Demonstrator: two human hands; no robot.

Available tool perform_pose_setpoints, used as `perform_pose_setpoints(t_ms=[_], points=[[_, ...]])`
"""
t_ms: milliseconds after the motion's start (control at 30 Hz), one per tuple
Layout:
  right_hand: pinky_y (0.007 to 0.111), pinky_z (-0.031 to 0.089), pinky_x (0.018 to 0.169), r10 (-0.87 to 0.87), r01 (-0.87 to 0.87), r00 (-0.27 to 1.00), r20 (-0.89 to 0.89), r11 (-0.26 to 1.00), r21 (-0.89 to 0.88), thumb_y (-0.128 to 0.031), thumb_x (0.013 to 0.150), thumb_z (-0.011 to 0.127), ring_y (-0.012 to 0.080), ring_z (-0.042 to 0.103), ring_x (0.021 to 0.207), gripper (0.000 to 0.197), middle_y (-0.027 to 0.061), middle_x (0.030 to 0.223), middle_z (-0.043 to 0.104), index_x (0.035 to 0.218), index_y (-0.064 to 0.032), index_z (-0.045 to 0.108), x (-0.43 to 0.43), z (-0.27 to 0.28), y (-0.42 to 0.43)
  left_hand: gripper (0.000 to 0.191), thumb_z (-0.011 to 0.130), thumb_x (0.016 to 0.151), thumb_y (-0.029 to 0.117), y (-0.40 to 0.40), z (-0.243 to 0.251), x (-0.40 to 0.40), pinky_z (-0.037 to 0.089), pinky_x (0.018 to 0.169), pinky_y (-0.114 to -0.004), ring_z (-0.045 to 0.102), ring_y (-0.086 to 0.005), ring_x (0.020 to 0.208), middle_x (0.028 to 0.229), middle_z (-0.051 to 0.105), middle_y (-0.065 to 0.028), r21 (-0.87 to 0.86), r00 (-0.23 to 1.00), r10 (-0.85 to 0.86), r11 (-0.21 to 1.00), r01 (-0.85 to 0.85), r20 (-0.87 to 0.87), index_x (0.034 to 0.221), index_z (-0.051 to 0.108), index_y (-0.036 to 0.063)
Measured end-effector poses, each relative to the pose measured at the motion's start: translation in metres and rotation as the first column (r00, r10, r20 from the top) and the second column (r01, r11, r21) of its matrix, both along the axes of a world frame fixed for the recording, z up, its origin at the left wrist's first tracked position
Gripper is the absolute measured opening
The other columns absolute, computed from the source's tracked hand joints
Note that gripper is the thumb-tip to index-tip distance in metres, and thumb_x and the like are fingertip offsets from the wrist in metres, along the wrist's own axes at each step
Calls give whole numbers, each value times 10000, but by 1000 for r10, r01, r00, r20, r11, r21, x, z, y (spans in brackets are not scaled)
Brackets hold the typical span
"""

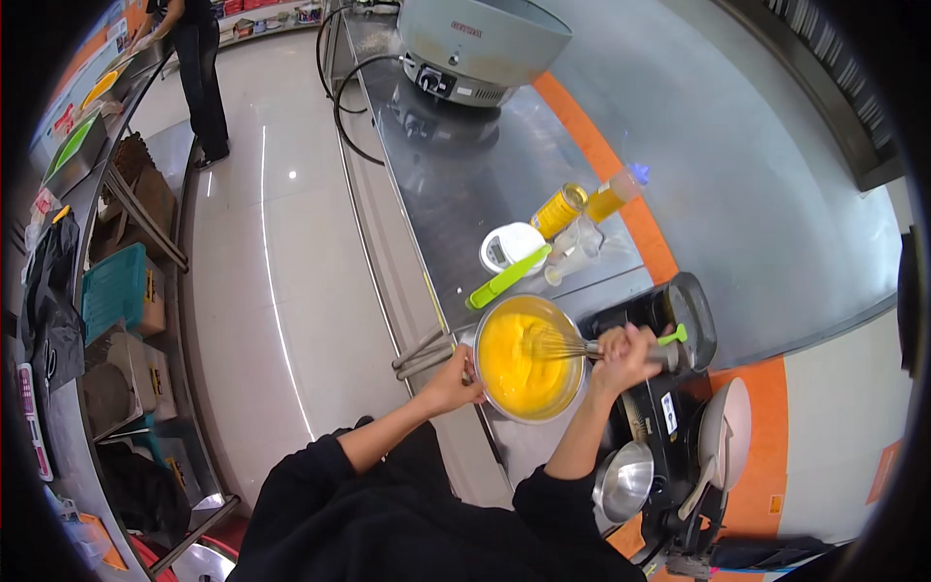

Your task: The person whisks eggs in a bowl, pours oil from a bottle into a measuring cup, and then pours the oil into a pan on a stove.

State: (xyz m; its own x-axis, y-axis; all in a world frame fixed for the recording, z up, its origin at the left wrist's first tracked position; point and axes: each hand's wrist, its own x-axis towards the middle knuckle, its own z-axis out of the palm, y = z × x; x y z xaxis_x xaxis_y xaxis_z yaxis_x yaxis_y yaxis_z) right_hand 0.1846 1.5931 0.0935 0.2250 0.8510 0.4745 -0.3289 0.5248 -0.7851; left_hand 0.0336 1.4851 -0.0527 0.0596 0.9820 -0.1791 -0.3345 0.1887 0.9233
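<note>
A round steel mixing bowl (574, 320) with yellow liquid stands at the front edge of the steel counter. My left hand (456, 382) grips its rim on the left side. In my right hand (627, 356) is the handle of a wire balloon whisk (560, 344), whose blurred wires reach into the yellow liquid. Just behind the bowl lies a light green, long flat utensil (508, 278), its end against a white digital kitchen scale (512, 248). A yellow can (558, 211), a squeeze bottle of yellow liquid (612, 195) and clear plastic cups (576, 253) stand near the scale.
A black gas stove (658, 429) sits at the right, with a dark pan (692, 320) and an empty steel bowl (627, 481). Pale pans (727, 433) lean by the orange wall. A large grey cooker (480, 51) stands farther back. Another person (196, 73) is at the left counter.
</note>
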Motion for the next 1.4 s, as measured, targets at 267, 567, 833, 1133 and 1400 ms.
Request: perform_pose_setpoints(t_ms=[267, 567, 833, 1133, 1400], points=[[250, 268, 312, 103, -103, 995, 8, 995, 14, 5, 746, 464, 98, 270, 301, 275, 8, 420, 301, 555, -95, 293, 8, -20, 6, 393, 571, 759, 0, 19, -1, -21, 517, 553, -269, 617, -171, 631, 822, 505, -89, 57, 982, 96, 995, -88, -160, 1090, 361, 16], [254, 301, 343, -293, 268, 948, 127, 946, 181, 41, 725, 437, 97, 296, 327, 244, 19, 430, 316, 554, -87, 321, -1, -49, -3, 497, 580, 724, 53, 12, 21, -4, 476, 591, -305, 576, -182, 625, 777, 535, -92, 119, 878, 267, 964, -239, -397, 1175, 372, 87], [245, 287, 337, -170, 176, 983, -72, 981, 81, 45, 711, 463, 96, 311, 325, 216, 11, 457, 336, 594, -81, 332, -7, -27, -4, 567, 573, 773, -3, 12, 19, -16, 511, 577, -253, 605, -172, 638, 863, 418, -86, 68, 917, 98, 995, -78, -387, 1237, 271, 121], [240, 289, 348, 79, -79, 997, 0, 996, -30, 23, 757, 454, 87, 319, 351, 281, 14, 462, 352, 544, -85, 305, -8, -17, -9, 603, 570, 767, -43, 1, 16, -16, 548, 624, -276, 588, -175, 680, 865, 403, -94, -33, 976, 16, 999, -23, -219, 1230, 218, 119], [244, 288, 345, 61, -61, 998, 11, 998, -8, 14, 783, 453, 91, 306, 331, 309, 5, 439, 305, 554, -96, 278, 2, -19, -13, 605, 571, 761, -51, 10, 12, -14, 543, 617, -269, 574, -170, 675, 868, 399, -96, 59, 972, 61, 997, -49, -228, 1228, 223, 116]])
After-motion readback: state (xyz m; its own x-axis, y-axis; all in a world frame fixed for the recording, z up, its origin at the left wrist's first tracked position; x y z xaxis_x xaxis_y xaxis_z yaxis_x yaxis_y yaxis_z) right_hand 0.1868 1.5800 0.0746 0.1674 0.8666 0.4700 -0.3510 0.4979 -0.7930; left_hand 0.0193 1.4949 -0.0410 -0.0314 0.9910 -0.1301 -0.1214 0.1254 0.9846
